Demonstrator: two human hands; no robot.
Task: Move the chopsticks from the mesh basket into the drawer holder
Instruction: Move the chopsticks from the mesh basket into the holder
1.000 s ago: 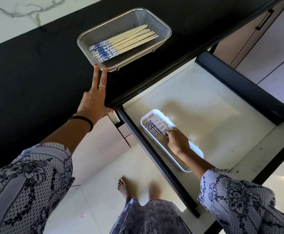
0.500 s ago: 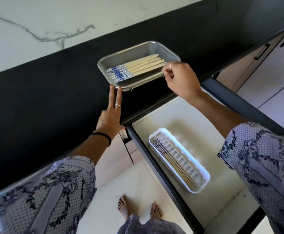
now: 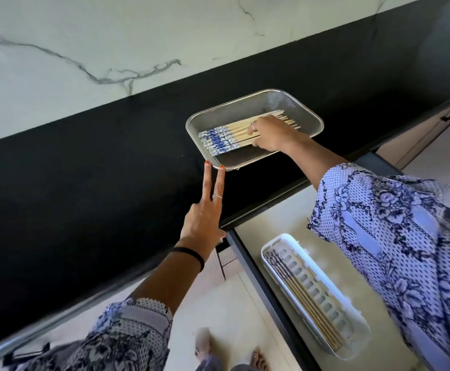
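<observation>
A metal mesh basket (image 3: 306, 109) sits on the black countertop and holds several wooden chopsticks (image 3: 224, 136) with blue-and-white ends. My right hand (image 3: 270, 133) is inside the basket, fingers curled over the chopsticks' plain ends; whether it grips any I cannot tell. My left hand (image 3: 205, 212) lies flat on the counter, two fingertips touching the basket's near rim. Below, in the open drawer, a white plastic holder (image 3: 352, 314) contains several chopsticks (image 3: 304, 298) along its left side.
The drawer's dark front rail (image 3: 266, 285) runs diagonally beside the holder. A white marble wall (image 3: 111, 44) rises behind the black countertop (image 3: 71, 183). Cabinet doors (image 3: 432, 135) stand at the right. My bare feet (image 3: 256, 354) are on the pale floor below.
My right hand rose from the drawer holder, crossed to the basket and now rests down on the chopsticks in it. My left hand stayed at the basket's rim.
</observation>
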